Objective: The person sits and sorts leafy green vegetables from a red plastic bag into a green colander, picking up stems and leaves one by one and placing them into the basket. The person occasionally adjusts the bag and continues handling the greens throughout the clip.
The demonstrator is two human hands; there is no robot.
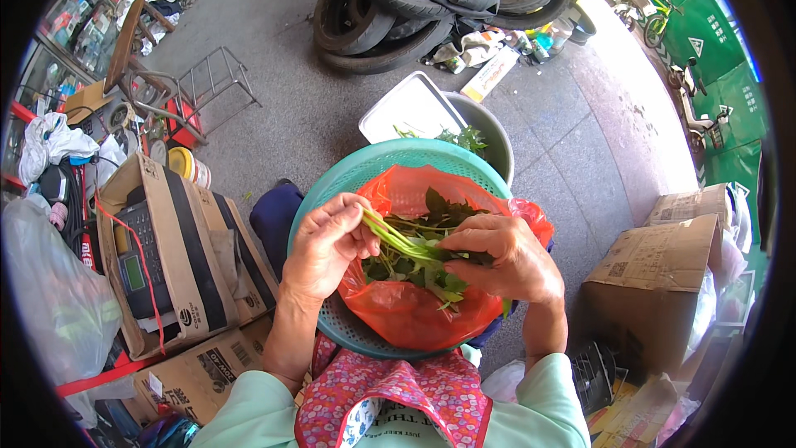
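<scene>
Between my two hands runs a small bunch of leafy green stems [398, 240]. My left hand [325, 242] pinches the pale stem ends between thumb and fingers. Around the leafy end, my right hand [504, 257] is closed. Directly below lies an open red plastic bag [390, 315] with more dark green leafy greens [414, 275] in it. The bag sits in a teal perforated basket [332, 168] on my lap. Just beyond it are a grey tub [496, 134] with some green leaves and a white tray [410, 108] leaning over its rim.
Cardboard boxes [178, 241], one holding a desk phone [143, 253], stand at my left. More cardboard boxes [655, 270] are at the right. Old tyres [381, 25] are piled ahead. A metal rack [220, 87] and a yellow-and-white bucket [189, 166] stand at the far left.
</scene>
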